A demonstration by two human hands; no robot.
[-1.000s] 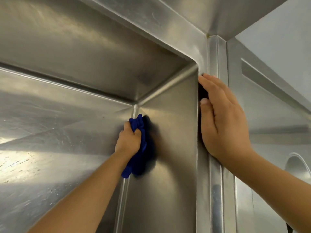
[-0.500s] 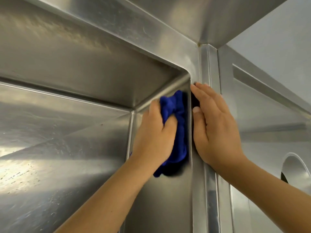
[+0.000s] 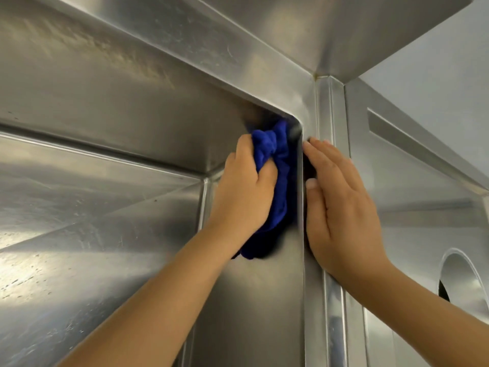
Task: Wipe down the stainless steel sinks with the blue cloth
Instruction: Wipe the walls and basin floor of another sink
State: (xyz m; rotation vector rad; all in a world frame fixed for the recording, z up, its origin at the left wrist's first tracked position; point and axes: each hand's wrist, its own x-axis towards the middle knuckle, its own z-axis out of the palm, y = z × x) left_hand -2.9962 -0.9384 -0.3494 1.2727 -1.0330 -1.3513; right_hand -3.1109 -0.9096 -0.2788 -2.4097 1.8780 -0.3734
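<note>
I look down into a deep stainless steel sink (image 3: 111, 234). My left hand (image 3: 242, 189) grips a bunched blue cloth (image 3: 277, 165) and presses it against the sink's right inner wall (image 3: 264, 300), near the top far corner. My right hand (image 3: 341, 207) lies flat with straight fingers on the steel divider rim (image 3: 330, 313) just right of that wall. The cloth's lower end hangs below my left palm.
A second basin (image 3: 423, 234) lies to the right of the divider, with a round opening (image 3: 460, 279) in its side. A steel backsplash ledge (image 3: 291, 35) runs along the far edge. The left sink's floor shows small specks and glare.
My left hand has carried the cloth up the right inner wall, from low near the bottom corner to the top far corner. My right hand has stayed on the divider rim.
</note>
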